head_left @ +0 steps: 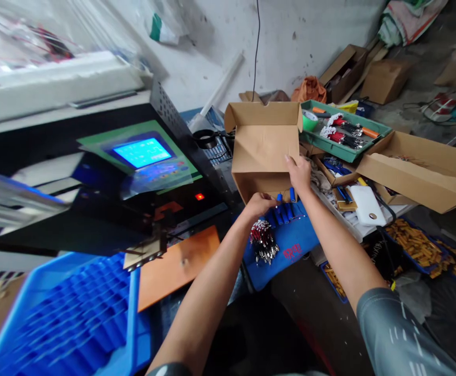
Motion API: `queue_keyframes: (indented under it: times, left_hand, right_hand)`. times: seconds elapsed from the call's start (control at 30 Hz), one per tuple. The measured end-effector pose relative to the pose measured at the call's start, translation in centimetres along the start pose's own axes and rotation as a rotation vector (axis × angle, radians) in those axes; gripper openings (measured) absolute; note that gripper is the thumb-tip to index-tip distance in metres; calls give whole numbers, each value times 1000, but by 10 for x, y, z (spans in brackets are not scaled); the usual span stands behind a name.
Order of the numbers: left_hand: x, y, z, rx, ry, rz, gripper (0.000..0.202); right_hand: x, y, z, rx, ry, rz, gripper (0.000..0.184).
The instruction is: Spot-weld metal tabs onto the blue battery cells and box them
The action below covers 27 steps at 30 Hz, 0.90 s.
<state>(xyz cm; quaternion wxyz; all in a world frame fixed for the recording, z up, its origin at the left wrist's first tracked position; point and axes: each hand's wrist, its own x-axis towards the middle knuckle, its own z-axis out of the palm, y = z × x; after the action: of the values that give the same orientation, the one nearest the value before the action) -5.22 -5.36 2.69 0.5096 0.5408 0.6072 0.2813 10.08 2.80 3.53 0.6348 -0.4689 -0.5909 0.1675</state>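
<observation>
Two bare hands meet at an open cardboard box in the head view, its lid (pixel 265 149) raised at the far side. The left hand (pixel 260 204) is at the box's near edge, its fingertips drawn together beside a blue cylinder (pixel 279 198); whether they grip it, I cannot tell. The right hand (pixel 300 173) is at the box's right side, thumb against the raised lid, other fingers partly hidden, so its hold is unclear. A second blue cylinder (pixel 292 195) sits just below it.

Nearer, a blue mat (pixel 263 274) with red characters carries more blue cylinders (pixel 285 214) and, to their left, a bundle of red and black leads (pixel 264 243) with white ends.

On the left stands a machine with a lit blue screen (pixel 142 152), an orange plate (pixel 179 266) below it; nearer left, a blue crate (pixel 133 313) holds many blue cylinders, blurred. To the far right, a green tray (pixel 380 130) holds more leads; nearer than that tray, a white device (pixel 369 205) lies on the bench (pixel 403 210).
</observation>
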Motion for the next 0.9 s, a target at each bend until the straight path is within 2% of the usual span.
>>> queue_keyframes:
  times: [0.1,0.23,0.47,0.67,0.9]
  left_hand:
    - [15,3,0,-154,16,-95,28]
    - [38,11,13,-200,-9,-180,23]
    - [73,14,38,-142,-14,-187,14]
    - [81,7,33,-99,-22,-174,23]
    - [83,-2,30,48,-49,-145,22]
  right_hand:
    - [-1,-2,-1,-13,-1,2,39]
    - [-1,-4,-3,-23,-5,0,35]
    - [-2,-2,-2,-34,5,-7,35]
    - [-2,-2,-1,-39,6,11,33]
    - [-2,-3,-2,-48,0,2,30]
